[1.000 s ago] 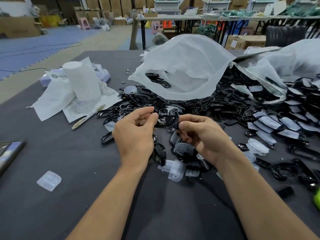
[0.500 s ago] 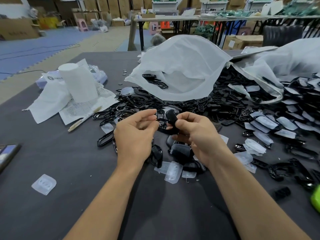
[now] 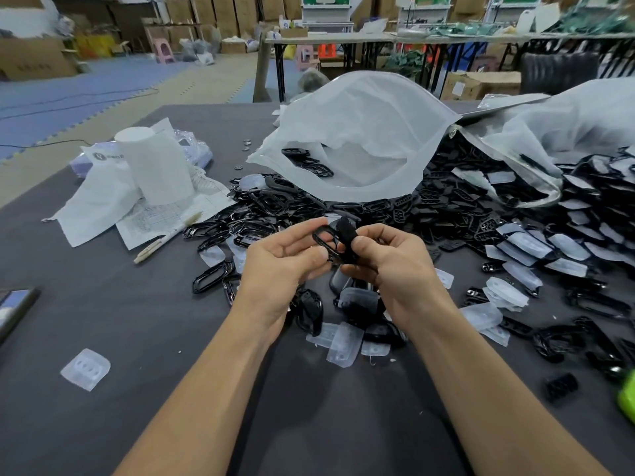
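Head: black part [image 3: 345, 230] half behind fingers [image 3: 365, 243]

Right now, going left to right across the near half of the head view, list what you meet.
Phone → clear plastic pad → left hand → black frame → right hand → black ribbed piece → green object.

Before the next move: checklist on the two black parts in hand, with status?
1. Left hand pinches the black frame: ok.
2. Right hand pinches the black insert: ok.
3. Insert meets frame: ok.
4. Insert seated flush in frame: cannot tell, fingers hide the joint.
5. Both parts held above the table: ok.
6. Clear pads lying close below the hands: ok.
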{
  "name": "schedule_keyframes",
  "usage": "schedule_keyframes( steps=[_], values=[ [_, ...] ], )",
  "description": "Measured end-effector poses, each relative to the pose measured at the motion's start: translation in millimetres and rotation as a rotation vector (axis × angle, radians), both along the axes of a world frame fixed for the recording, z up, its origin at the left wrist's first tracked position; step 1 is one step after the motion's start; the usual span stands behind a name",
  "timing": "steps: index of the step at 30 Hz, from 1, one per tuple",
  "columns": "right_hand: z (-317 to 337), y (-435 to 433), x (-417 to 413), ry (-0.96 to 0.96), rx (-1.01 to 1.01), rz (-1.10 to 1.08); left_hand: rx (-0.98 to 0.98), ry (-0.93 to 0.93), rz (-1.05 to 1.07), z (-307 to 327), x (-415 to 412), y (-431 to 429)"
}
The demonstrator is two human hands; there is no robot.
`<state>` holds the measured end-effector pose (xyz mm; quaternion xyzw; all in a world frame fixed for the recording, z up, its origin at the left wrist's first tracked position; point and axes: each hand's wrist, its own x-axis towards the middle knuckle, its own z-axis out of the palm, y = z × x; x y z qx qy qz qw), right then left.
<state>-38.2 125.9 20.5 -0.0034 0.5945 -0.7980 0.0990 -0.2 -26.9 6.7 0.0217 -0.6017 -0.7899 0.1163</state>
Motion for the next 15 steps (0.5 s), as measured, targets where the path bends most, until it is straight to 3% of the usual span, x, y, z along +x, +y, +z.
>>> schedule_keyframes(
  steps=[6, 9, 15],
  values=[
    [-4.4, -3.7, 0.3, 0.131, 0.145, -0.044, 0.029, -0.044, 0.173, 1.9, -1.6, 2.2],
    [-2.9, -2.7, -0.7, 0.060, 0.046, -0.077, 0.016, -0.033, 0.272, 3.1, -2.3, -0.5],
    [0.9, 2.9, -2.1, 0.065, 0.183, -0.022, 0.019, -0.072, 0.169, 6.8, 0.0, -2.6]
  ],
)
